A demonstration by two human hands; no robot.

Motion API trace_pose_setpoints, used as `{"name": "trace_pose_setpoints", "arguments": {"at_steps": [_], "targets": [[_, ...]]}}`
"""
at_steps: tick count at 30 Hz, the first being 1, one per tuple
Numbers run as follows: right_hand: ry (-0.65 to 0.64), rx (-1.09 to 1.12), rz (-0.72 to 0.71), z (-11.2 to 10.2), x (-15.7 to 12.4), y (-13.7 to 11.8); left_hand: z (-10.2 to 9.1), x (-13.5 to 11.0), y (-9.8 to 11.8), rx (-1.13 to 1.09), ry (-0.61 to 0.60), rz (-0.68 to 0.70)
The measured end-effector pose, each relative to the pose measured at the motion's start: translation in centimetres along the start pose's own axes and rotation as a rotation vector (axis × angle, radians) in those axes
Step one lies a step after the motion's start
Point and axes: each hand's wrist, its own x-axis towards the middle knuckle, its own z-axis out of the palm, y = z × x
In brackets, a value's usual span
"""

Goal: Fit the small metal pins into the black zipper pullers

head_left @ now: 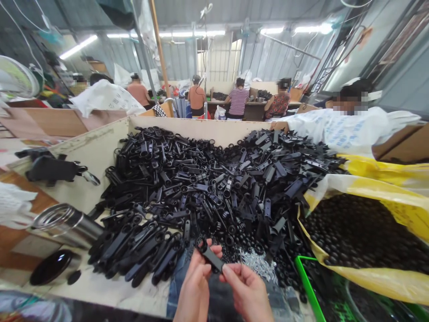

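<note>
Black ring-ended handle (212, 257), gripped by my left hand (197, 279) and right hand (248, 285), likely for steadiness; over table (147, 297), front edge.

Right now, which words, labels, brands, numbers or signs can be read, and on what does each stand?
None can be read.
Right-side crumpled white sack: blue print, too blurred.
Left-side crumpled white sack: print too small.
Yellow-and-white open plastic sack: faint print, too blurred.

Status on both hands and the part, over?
Left hand and right hand holding one black part. Silver pieces beyond right hand. Black pile ahead, not blocking hands.
</note>
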Motion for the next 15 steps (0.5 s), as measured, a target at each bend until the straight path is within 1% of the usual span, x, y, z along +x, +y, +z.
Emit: {"name": "trace_pose_setpoints", "arguments": {"at_steps": [8,12,15], "targets": [[0.053,0.049,-0.01,0.8,-0.7,0.9,-0.1,0.0,-1.0,-0.038,-0.013,-0.009],[0.056,0.086,-0.007,0.7,-1.2,1.2,-0.2,0.3,-0.5,-0.172,-0.009,-0.107],[0.056,0.094,-0.001,0.2,-1.5,1.5,-0.1,0.5,0.4,-0.269,0.039,-0.209]]}}
